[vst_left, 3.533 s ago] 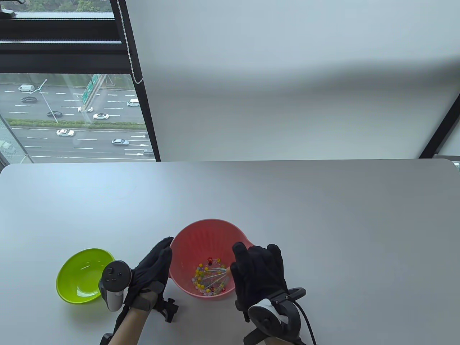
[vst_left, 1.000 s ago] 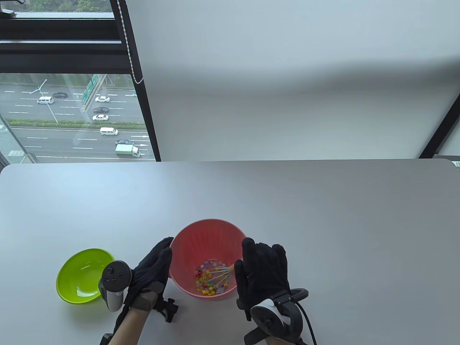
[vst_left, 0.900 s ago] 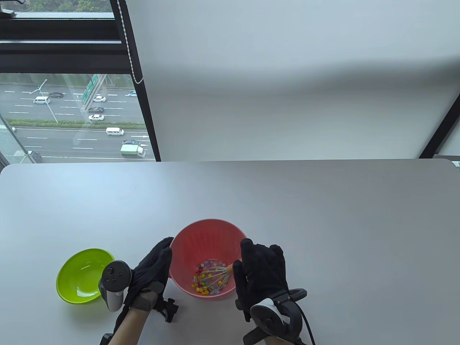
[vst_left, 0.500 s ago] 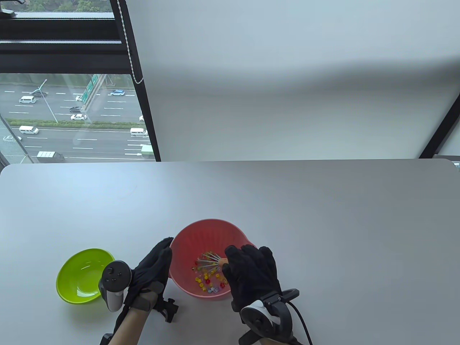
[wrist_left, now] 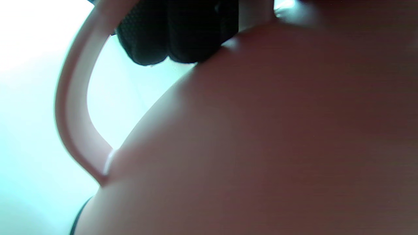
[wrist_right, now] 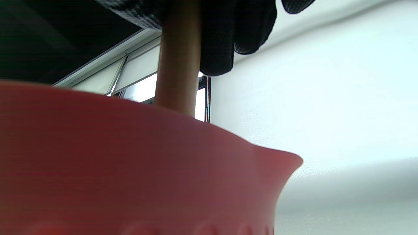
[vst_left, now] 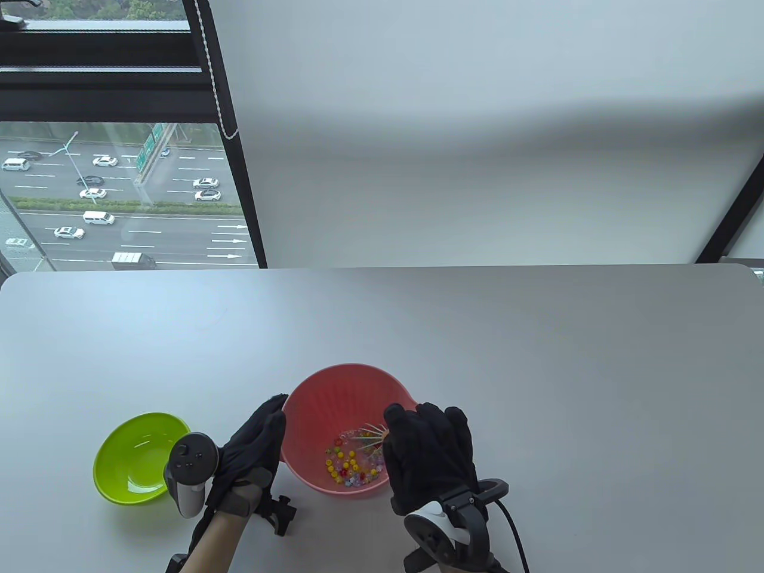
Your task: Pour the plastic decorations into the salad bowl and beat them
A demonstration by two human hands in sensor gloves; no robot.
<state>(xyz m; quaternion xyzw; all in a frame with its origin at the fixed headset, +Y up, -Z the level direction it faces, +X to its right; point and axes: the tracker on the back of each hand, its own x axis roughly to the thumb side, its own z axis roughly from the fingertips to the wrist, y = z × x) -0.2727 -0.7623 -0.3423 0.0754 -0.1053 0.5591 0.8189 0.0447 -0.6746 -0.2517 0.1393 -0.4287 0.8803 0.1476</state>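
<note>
The pink salad bowl (vst_left: 345, 370) stands near the table's front edge with several small coloured plastic decorations (vst_left: 349, 467) on its bottom. My right hand (vst_left: 421, 444) grips the whisk's wooden handle (wrist_right: 178, 65) over the bowl's right side. The whisk's wire head (vst_left: 369, 434) dips into the bowl just above the beads. My left hand (vst_left: 258, 441) lies with straight fingers against the bowl's left outer wall. In the left wrist view its fingertips (wrist_left: 176, 39) touch the bowl (wrist_left: 261, 130) beside the bowl's loop handle (wrist_left: 72, 107). The bowl's wall (wrist_right: 130, 163) fills the lower right wrist view.
A lime green bowl (vst_left: 119, 477), with nothing in it, sits left of my left hand. The table (vst_left: 537, 358) runs far back to a white wall and a window at the left.
My right hand has moved right and slightly back, carrying the whisk head from the bowl's middle toward its right side. The beads have shifted about. My left hand has stayed put.
</note>
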